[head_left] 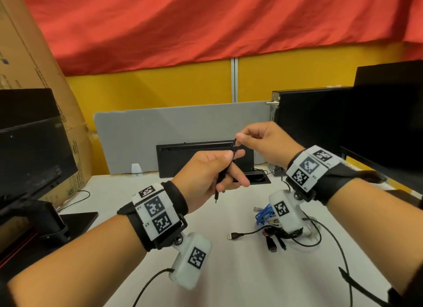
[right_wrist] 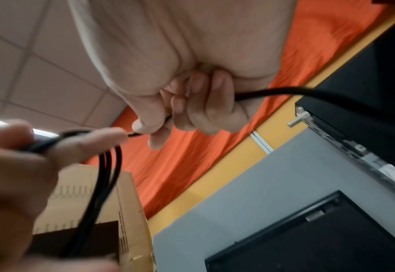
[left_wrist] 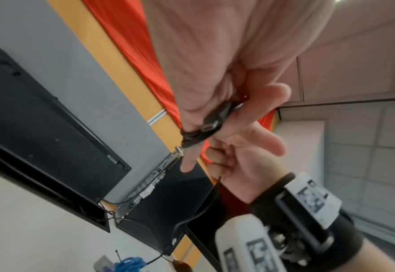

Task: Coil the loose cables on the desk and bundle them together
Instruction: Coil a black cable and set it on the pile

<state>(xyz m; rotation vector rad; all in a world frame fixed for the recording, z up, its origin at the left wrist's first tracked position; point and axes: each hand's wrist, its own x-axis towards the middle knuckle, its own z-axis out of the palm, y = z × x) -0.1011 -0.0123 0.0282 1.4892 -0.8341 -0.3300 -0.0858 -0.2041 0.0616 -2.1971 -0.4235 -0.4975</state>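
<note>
A thin black cable is folded into several loops that hang from my left hand, raised above the desk. In the left wrist view the thumb and fingers pinch the looped black cable next to its plug. My right hand is just above and right of it, pinching the cable's free end between thumb and forefinger. The right wrist view shows the black cable loops hanging and its end held at my right fingertips. A pile of other cables, blue, black and white, lies on the desk under my right wrist.
The white desk has monitors at left and right, a black computer case, a black keyboard leaning on the grey divider, and a cardboard box at left. A cable slot lies behind.
</note>
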